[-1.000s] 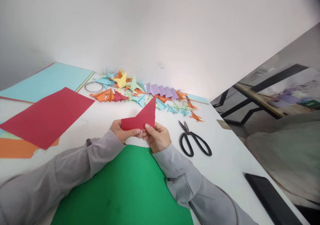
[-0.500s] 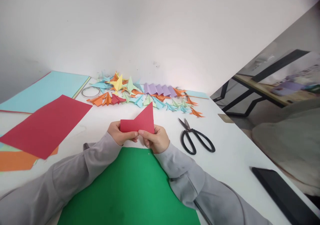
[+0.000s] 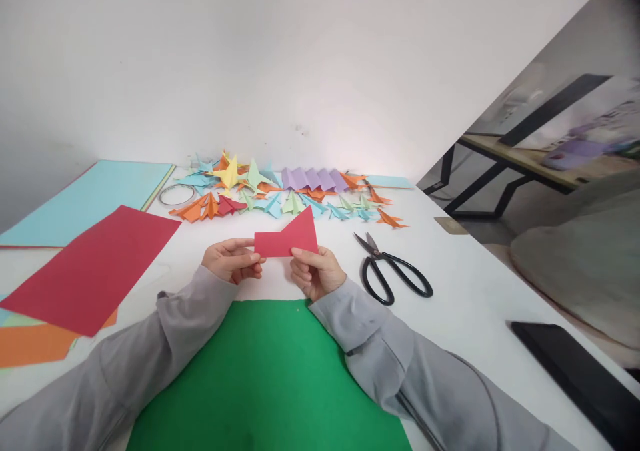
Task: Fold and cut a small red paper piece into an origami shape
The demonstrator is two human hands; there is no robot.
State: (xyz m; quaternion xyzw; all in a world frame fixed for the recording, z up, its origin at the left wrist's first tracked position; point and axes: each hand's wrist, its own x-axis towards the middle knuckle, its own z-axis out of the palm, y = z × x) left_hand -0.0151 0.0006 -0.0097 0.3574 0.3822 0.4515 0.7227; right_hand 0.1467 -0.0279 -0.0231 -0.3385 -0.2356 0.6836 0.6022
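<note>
Between my hands is a folded piece of red paper (image 3: 283, 243), a flat strip at the left with a pointed flap rising at the right. My left hand (image 3: 231, 261) pinches its left end between thumb and fingers. At the lower right, my right hand (image 3: 320, 269) grips it with the thumb on the front face and the fingers curled behind. The paper is held up above the white table, just beyond a large green sheet (image 3: 273, 377) that lies in front of me.
Open black-handled scissors (image 3: 387, 264) lie to the right. Folded paper pieces (image 3: 230, 174) and a tape roll (image 3: 176, 195) line the wall. Left are a red sheet (image 3: 95, 271), blue sheets (image 3: 95, 194) and orange paper (image 3: 37, 344). A black flat object (image 3: 575, 377) rests near the right edge.
My left hand has shifted left along the red paper to its end, uncovering more of the strip. The paper and my right hand have moved slightly right.
</note>
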